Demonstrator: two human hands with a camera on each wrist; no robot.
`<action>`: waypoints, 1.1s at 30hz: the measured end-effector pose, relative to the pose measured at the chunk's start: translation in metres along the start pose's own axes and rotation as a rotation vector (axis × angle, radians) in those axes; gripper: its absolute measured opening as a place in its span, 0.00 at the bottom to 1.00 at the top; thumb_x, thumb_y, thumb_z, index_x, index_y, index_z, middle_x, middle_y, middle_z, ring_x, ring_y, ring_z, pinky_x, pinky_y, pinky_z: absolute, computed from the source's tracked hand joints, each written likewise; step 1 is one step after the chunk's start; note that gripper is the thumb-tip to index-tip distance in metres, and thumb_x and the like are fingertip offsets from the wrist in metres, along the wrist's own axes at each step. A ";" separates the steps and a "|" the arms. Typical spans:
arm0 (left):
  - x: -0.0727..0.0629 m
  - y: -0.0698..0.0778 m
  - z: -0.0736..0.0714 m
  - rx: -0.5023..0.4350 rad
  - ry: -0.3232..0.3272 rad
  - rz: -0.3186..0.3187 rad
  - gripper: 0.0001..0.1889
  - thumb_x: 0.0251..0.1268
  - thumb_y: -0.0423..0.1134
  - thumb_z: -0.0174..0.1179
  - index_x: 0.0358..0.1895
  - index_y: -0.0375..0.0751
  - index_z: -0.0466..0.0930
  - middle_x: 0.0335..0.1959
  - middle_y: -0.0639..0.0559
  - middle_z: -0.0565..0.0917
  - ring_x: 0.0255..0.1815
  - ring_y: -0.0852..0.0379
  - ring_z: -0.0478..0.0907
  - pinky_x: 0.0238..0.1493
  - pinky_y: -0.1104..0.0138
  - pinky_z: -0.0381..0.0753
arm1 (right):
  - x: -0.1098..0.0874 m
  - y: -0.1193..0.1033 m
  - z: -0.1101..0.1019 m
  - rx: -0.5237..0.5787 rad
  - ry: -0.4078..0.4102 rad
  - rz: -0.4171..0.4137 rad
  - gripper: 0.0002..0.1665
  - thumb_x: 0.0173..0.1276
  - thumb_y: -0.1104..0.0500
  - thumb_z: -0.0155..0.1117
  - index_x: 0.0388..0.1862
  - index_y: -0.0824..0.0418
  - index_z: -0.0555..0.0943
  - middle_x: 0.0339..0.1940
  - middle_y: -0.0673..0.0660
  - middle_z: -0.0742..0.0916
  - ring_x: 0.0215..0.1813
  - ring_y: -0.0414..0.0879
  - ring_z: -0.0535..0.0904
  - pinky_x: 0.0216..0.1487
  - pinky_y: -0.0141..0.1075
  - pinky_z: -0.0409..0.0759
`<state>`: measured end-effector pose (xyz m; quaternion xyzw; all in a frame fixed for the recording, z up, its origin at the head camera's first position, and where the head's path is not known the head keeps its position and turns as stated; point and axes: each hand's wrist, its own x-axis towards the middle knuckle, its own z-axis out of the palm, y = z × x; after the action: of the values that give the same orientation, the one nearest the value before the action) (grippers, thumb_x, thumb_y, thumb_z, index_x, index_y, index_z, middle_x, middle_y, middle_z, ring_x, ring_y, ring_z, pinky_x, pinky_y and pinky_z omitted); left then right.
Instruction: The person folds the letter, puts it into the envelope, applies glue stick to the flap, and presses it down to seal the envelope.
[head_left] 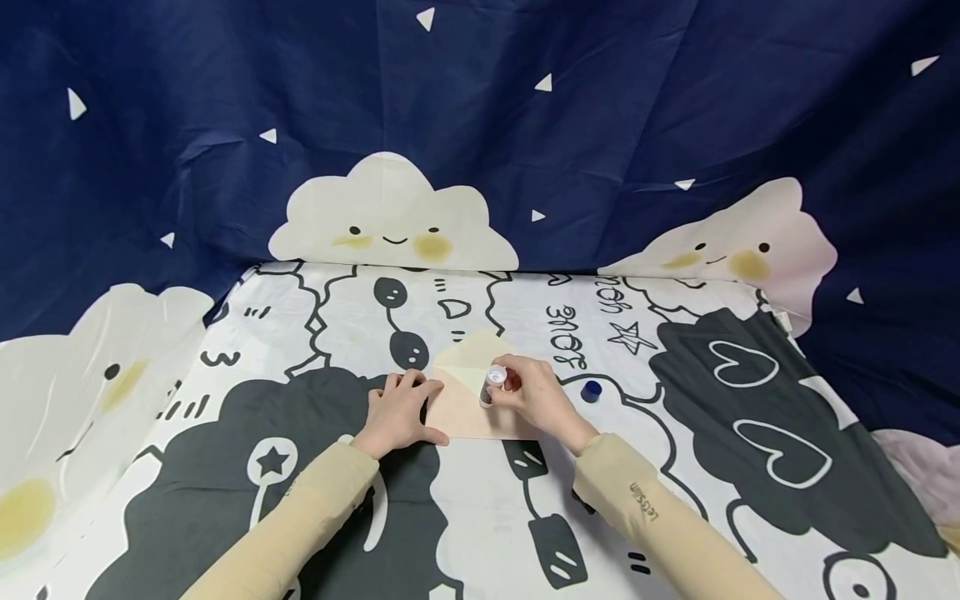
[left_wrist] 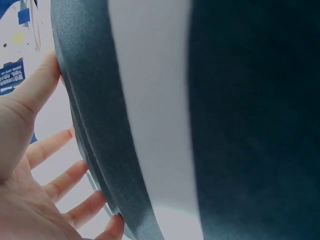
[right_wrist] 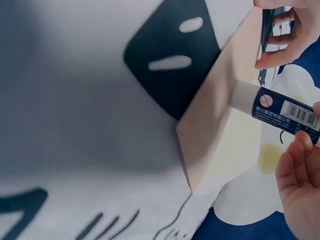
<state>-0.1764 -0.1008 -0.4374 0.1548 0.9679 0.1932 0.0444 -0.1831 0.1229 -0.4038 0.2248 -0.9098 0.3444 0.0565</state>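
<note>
A pale peach envelope [head_left: 465, 421] with a cream flap [head_left: 474, 352] opened away from me lies on the cloth. My right hand [head_left: 540, 396] holds a glue stick [right_wrist: 287, 112], pinching its dark blue, barcode-labelled body between thumb and fingers. The stick's white end meets the envelope near the flap's fold in the right wrist view. At the envelope's left edge, my left hand [head_left: 397, 412] rests with fingers spread. The left wrist view shows those fingers extended, with cloth filling most of the picture. A small dark blue cap [head_left: 592, 391] stands to the right of my right hand.
A black-and-white patterned cloth [head_left: 487, 508] covers the table. Behind it hangs a navy curtain [head_left: 465, 108] printed with smiling clouds and small white triangles. The table's far edge runs just below the central cloud.
</note>
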 end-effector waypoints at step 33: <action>0.000 0.001 -0.001 0.012 -0.011 -0.015 0.42 0.37 0.58 0.76 0.62 0.51 0.74 0.59 0.45 0.72 0.59 0.39 0.65 0.51 0.40 0.67 | 0.007 -0.016 0.022 -0.023 0.038 -0.129 0.06 0.57 0.63 0.67 0.35 0.60 0.81 0.25 0.55 0.80 0.29 0.46 0.74 0.31 0.28 0.69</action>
<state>-0.1760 -0.1001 -0.4362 0.1490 0.9698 0.1862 0.0505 -0.1815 0.0953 -0.4094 0.2757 -0.8961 0.3336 0.0984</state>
